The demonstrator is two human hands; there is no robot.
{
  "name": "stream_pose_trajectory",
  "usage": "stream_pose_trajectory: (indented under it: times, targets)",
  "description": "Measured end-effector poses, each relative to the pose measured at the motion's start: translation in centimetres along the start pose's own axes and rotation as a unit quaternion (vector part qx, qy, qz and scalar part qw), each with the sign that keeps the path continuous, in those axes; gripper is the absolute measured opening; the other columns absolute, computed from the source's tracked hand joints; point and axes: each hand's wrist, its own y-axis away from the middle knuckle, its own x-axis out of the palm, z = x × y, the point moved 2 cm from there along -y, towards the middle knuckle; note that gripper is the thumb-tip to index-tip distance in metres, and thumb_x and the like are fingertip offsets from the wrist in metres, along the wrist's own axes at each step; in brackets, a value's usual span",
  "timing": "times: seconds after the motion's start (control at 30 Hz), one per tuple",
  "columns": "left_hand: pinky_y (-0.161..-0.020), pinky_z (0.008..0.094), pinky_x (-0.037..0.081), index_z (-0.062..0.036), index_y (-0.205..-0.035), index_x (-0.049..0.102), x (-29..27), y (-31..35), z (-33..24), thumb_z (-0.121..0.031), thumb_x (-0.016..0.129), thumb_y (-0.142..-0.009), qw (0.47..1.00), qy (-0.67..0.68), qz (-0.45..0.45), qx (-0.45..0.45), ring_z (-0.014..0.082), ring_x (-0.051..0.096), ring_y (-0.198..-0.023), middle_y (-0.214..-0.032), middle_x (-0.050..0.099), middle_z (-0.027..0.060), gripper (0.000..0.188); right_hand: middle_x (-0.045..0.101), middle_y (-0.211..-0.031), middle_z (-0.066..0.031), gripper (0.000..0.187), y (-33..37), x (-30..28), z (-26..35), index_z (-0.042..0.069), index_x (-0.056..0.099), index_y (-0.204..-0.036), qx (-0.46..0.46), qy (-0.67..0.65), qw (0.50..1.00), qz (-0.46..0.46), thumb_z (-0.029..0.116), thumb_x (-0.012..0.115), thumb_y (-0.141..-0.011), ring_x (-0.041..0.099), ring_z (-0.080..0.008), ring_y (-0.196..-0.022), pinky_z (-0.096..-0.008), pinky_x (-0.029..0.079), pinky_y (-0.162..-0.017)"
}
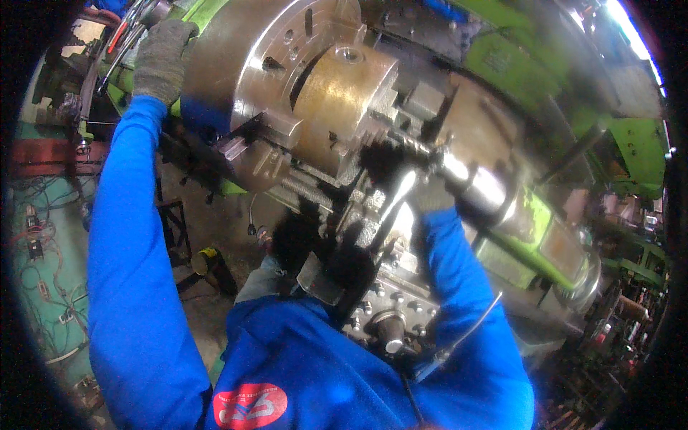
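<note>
My left hand (163, 61), in a grey knitted glove, reaches to the far left, at the green lathe headstock beside the big chuck (251, 79). Its fingers look curled over, and what lies under them is hidden. Clamped in the chuck is a thick cylinder (337, 93) with a brassy sheen and a round hole in its side. My gloved right hand (433, 195) is by the spiral drill bit (412, 145) and the bright tailstock quill (473, 179). Blur, glare and dark parts hide its fingers. The drill bit points at the cylinder's end face.
The green tailstock (537, 226) extends to the right. Below my right hand sits a bolted tool post (390, 330), with a thin flexible hose (469, 333) beside it. Cables (46, 244) lie on the green floor at left. Metal parts crowd the right edge.
</note>
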Motion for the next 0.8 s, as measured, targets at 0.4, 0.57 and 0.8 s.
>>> stream_pose_trajectory:
  times: [0.4, 0.57, 0.8]
  targets:
    - [-0.103, 0.0476, 0.046, -0.0176, -0.12, 0.063, -3.5, -0.9, -2.8, -0.017, 0.061, -0.093, 0.998, -0.027, 0.052, -0.012, 0.0349, 0.056, -0.121, -0.122, 0.062, 0.0116, 0.027, 0.064, -0.133, -0.0152, 0.042, 1.9, 0.5, -2.6, 0.005, 0.055, -0.138, 0.002, 0.139, 0.99, -0.023, 0.032, 0.046, -0.107, 0.063, -0.0331, -0.12, -0.0457, 0.053, -0.103]
    - [-0.103, 0.0483, 0.046, -0.0164, -0.117, 0.064, 0.6, 0.6, 0.8, -0.019, 0.061, -0.094, 0.999, -0.029, -0.036, 0.014, 0.0362, 0.057, -0.12, -0.121, 0.063, 0.0123, 0.024, 0.066, -0.115, -0.0103, 0.028, 3.0, 2.0, -2.5, 0.008, 0.059, -0.124, 0.058, -0.388, 0.92, 0.021, 0.026, 0.052, -0.104, 0.066, -0.0287, -0.1, -0.0456, 0.058, -0.088]
    - [-0.097, 0.0504, 0.048, -0.0137, -0.112, 0.065, -5.1, -0.7, -2.7, -0.02, 0.061, -0.094, 0.999, 0.024, 0.044, 0.02, 0.0378, 0.058, -0.115, -0.113, 0.062, 0.0144, 0.019, 0.062, -0.087, -0.0059, 0.014, 4.4, 2.7, 2.3, 0.009, 0.061, -0.109, -0.083, -0.058, 0.987, -0.129, 0.019, 0.056, -0.101, 0.064, -0.0228, -0.081, -0.0403, 0.058, -0.074]
